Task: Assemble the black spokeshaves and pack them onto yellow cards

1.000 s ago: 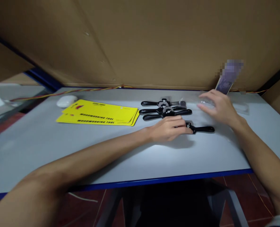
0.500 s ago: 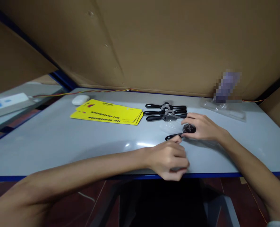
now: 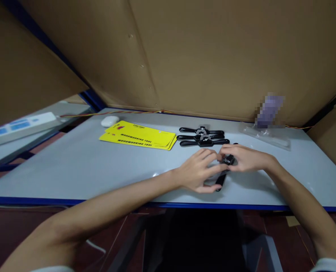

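Both hands, left hand (image 3: 197, 173) and right hand (image 3: 245, 158), grip one black tool (image 3: 224, 170); three more tools (image 3: 202, 136) lie just beyond them.

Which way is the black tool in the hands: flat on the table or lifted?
Lifted: both hands, left hand and right hand, hold the black tool tilted.

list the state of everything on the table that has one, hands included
left hand: curled on the black tool's lower handle
right hand: closed around the tool's middle
black tool: held by both hands, one handle pointing toward the near edge
spare black tools: lying flat, side by side, untouched
yellow cards: flat, stacked
white mouse: resting behind the cards
clear bags: lying flat by the back wall
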The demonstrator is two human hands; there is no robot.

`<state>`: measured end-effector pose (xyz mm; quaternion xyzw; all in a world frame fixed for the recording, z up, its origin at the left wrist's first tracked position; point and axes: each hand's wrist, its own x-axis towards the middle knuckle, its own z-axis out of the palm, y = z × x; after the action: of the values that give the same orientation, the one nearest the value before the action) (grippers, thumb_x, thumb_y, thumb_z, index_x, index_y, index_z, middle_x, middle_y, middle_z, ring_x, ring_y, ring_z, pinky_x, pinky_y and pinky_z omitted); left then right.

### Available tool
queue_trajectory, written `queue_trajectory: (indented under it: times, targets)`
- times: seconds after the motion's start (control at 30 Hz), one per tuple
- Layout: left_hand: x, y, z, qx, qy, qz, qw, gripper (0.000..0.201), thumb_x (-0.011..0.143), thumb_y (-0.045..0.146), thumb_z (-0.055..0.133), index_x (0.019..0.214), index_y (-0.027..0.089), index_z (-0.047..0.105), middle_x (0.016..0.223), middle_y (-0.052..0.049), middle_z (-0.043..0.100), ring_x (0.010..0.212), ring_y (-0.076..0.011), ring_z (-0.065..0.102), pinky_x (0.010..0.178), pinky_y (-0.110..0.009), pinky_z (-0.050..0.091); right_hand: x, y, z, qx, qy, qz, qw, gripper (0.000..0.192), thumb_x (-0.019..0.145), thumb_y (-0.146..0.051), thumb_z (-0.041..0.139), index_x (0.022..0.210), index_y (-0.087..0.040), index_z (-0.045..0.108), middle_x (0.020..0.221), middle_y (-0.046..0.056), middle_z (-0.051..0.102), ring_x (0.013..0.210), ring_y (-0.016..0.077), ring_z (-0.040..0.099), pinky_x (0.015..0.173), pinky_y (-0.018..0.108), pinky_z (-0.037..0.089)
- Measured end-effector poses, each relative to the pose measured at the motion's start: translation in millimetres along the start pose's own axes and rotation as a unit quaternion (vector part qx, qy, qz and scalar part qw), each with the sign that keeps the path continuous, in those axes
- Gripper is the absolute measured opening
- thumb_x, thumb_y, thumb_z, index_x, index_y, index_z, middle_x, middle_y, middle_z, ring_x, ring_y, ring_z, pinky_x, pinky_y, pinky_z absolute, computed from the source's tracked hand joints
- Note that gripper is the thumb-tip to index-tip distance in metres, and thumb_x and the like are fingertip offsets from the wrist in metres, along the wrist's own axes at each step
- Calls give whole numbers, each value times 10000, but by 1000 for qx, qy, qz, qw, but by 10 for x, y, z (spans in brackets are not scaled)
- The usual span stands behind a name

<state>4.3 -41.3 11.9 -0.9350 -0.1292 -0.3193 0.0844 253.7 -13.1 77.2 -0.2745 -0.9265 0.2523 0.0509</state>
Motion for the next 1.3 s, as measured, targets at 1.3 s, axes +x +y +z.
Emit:
queue_trajectory:
  times: [1.3]
  targets:
    - [-24, -168, 22, -21, -213, -192, 958, 548, 895, 91, 509, 1419, 203, 620, 1246, -122, 688, 946, -217, 717, 714, -308, 587, -354, 393, 256, -222, 120, 22, 967, 560, 884, -315, 659, 1416, -142, 640, 1125, 152, 736, 1014, 316, 690, 897, 465, 574]
